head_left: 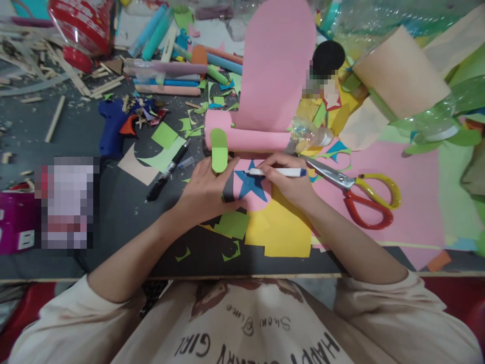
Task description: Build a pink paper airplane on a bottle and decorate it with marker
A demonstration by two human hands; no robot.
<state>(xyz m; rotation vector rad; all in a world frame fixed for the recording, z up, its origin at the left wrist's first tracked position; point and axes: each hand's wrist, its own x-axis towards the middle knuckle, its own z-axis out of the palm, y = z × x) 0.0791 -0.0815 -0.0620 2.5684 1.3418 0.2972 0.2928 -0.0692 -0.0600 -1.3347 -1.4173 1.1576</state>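
Apparently, inking the blue star (252, 186) on the pink disc (253, 204), near centre, is in hand: the right hand (291, 183) pinches a white marker (284, 172); the left hand (208, 184) spreads against the disc's left edge. Further strokes call for steadiness.

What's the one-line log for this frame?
left hand: at pink piece's edge | right hand: holding white marker | tip: at blue star

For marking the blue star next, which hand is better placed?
Probably the right hand: it holds the white marker with its tip at the blue star. The left hand is at the left edge of the pink piece.
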